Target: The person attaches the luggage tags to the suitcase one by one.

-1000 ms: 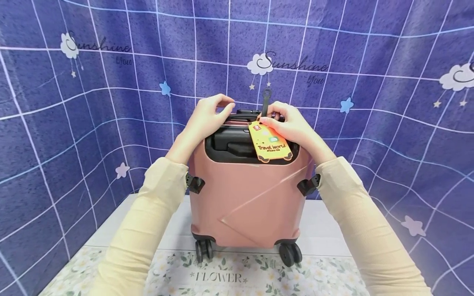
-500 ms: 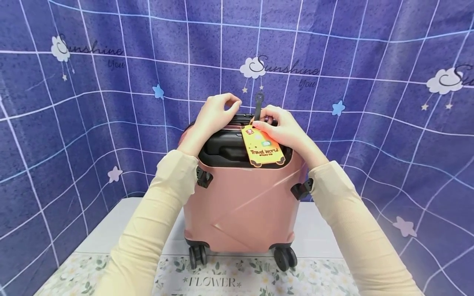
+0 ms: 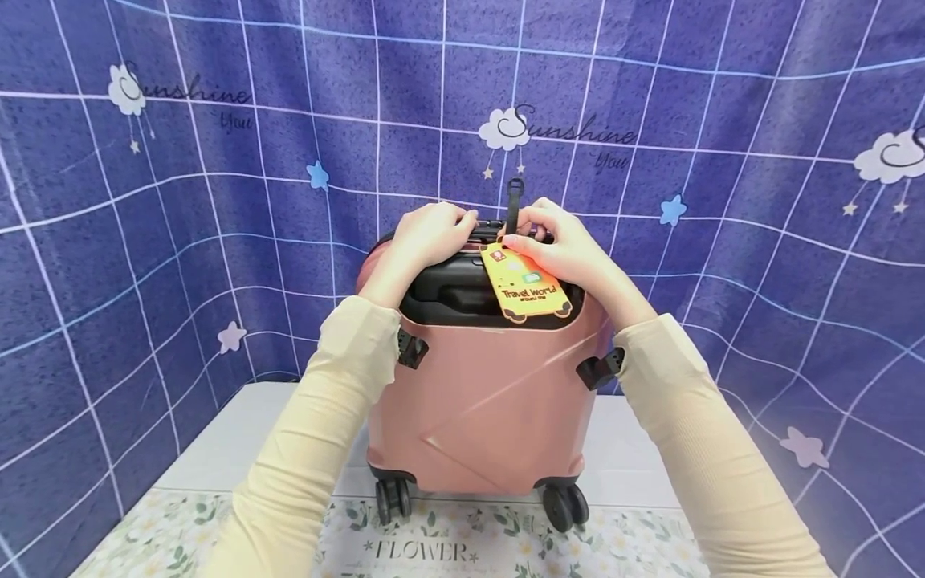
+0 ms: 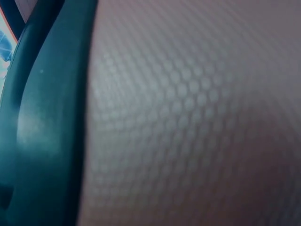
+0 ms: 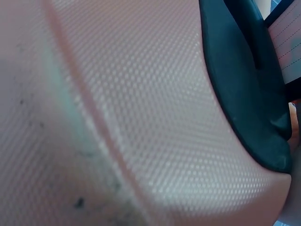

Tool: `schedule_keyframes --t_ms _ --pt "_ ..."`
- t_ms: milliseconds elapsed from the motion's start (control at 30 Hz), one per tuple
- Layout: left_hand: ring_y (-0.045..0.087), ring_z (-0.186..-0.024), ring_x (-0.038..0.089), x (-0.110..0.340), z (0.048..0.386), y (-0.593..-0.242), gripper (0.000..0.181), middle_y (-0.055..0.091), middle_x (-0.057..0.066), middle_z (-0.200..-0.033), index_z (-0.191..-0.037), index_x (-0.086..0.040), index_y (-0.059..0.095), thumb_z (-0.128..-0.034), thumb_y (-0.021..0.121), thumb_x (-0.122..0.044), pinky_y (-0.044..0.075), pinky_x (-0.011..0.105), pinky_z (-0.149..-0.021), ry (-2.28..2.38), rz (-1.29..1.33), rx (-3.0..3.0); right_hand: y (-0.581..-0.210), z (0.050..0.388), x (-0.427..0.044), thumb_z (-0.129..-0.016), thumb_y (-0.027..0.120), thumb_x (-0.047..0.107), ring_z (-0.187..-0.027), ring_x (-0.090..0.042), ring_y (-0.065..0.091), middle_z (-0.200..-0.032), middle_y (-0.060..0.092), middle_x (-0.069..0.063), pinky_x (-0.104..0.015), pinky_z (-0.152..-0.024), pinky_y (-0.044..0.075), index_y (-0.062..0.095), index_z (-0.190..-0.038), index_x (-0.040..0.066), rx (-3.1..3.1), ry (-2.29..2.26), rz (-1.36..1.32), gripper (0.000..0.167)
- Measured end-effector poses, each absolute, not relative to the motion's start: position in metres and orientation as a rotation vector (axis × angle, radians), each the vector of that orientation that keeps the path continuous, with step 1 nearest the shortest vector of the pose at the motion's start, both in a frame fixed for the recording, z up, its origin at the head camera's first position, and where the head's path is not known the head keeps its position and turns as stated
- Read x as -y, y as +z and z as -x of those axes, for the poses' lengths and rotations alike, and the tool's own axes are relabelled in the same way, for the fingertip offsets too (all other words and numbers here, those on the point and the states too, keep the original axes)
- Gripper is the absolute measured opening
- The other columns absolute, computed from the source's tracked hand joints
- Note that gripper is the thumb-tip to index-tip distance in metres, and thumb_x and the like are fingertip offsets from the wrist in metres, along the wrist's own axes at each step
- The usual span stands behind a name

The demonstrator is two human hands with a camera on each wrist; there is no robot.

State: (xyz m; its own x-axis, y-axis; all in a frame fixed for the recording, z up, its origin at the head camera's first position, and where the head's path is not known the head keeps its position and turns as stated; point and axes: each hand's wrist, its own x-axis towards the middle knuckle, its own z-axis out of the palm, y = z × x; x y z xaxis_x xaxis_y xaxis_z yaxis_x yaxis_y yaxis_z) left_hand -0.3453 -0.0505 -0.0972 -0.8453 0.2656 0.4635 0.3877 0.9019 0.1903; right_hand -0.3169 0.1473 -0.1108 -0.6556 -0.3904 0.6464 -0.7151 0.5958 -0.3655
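A pink hard-shell suitcase (image 3: 484,393) stands upright on its black wheels. A yellow luggage tag (image 3: 523,281) lettered "Travel World" hangs in front of the black recess at its top. My right hand (image 3: 560,241) pinches the tag's upper end between thumb and fingers; the black strap (image 3: 514,205) sticks up beside the fingers. My left hand (image 3: 437,231) rests on the suitcase's top, beside the black top handle (image 3: 486,230). Its fingertips are hidden behind the hand. Both wrist views show mostly the textured pink shell (image 4: 188,117) and black trim (image 5: 235,84).
Behind the suitcase hangs a blue-purple curtain (image 3: 405,96) with grid lines, clouds and stars. The suitcase stands on a white surface (image 3: 238,433), its front wheels on a floral mat (image 3: 506,554) printed "FLOWER".
My left hand has moved right and come down onto the suitcase's top. The right hand keeps its pinch on the luggage tag. The head view has shifted slightly.
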Motion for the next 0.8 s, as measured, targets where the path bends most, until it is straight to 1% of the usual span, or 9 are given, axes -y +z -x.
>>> schedule_keyframes --t_ms 100,233,333,467,567,700,800 --pt "0.059 -0.109 0.023 0.051 0.344 -0.095 0.043 0.064 0.001 -0.116 -0.096 -0.02 0.066 -0.0995 0.03 -0.041 0.046 0.045 -0.088 -0.358 0.465 2.656 -0.11 0.317 -0.147 -0.088 0.063 0.02 -0.078 -0.017 0.039 -0.083 0.043 -0.005 -0.026 -0.067 0.03 0.054 -0.081 0.004 2.326 0.842 -0.863 0.02" --pt "0.056 -0.116 0.023 0.05 0.345 -0.094 0.042 0.061 -0.002 -0.126 -0.112 -0.025 0.066 -0.0993 0.029 -0.041 0.044 0.045 -0.093 -0.336 0.472 2.663 -0.109 0.317 -0.147 -0.088 0.063 0.021 -0.076 -0.016 0.039 -0.081 0.042 -0.004 -0.025 -0.066 0.029 0.053 -0.08 0.004 2.335 0.843 -0.857 0.021" --pt "0.054 -0.12 0.022 0.051 0.345 -0.094 0.04 0.058 -0.004 -0.13 -0.119 -0.028 0.063 -0.0992 0.03 -0.039 0.043 0.045 -0.096 -0.356 0.491 2.651 -0.109 0.316 -0.146 -0.088 0.063 0.021 -0.075 -0.016 0.039 -0.08 0.042 -0.003 -0.024 -0.064 0.028 0.053 -0.08 0.004 2.332 0.846 -0.858 0.022" --pt "0.052 -0.122 0.019 0.054 0.346 -0.096 0.035 0.058 -0.007 -0.131 -0.122 -0.029 0.06 -0.0985 0.035 -0.035 0.042 0.044 -0.098 -0.475 0.522 2.61 -0.109 0.317 -0.145 -0.088 0.063 0.021 -0.075 -0.016 0.038 -0.079 0.042 -0.003 -0.025 -0.064 0.028 0.053 -0.079 0.004 2.332 0.842 -0.857 0.022" --pt "0.052 -0.122 0.015 0.056 0.346 -0.097 0.033 0.061 -0.008 -0.126 -0.124 -0.028 0.058 -0.0974 0.039 -0.028 0.04 0.043 -0.099 -0.623 0.588 2.564 -0.109 0.319 -0.144 -0.088 0.063 0.021 -0.075 -0.016 0.038 -0.079 0.041 -0.003 -0.025 -0.064 0.028 0.052 -0.079 0.004 2.345 0.836 -0.848 0.022" --pt "0.054 -0.118 0.011 0.06 0.345 -0.098 0.034 0.068 -0.007 -0.114 -0.125 -0.025 0.057 -0.0951 0.043 -0.018 0.038 0.042 -0.101 -0.83 0.724 2.501 -0.108 0.318 -0.144 -0.087 0.064 0.022 -0.074 -0.018 0.038 -0.076 0.039 -0.003 -0.027 -0.064 0.028 0.052 -0.078 0.007 2.385 0.84 -0.812 0.021" --pt "0.057 -0.113 0.009 0.061 0.343 -0.098 0.032 0.069 -0.005 -0.11 -0.125 -0.026 0.058 -0.0945 0.049 -0.02 0.037 0.041 -0.101 -0.953 0.787 2.469 -0.105 0.316 -0.144 -0.087 0.064 0.023 -0.073 -0.019 0.039 -0.075 0.039 -0.002 -0.028 -0.063 0.028 0.053 -0.079 0.008 2.423 0.844 -0.789 0.02"
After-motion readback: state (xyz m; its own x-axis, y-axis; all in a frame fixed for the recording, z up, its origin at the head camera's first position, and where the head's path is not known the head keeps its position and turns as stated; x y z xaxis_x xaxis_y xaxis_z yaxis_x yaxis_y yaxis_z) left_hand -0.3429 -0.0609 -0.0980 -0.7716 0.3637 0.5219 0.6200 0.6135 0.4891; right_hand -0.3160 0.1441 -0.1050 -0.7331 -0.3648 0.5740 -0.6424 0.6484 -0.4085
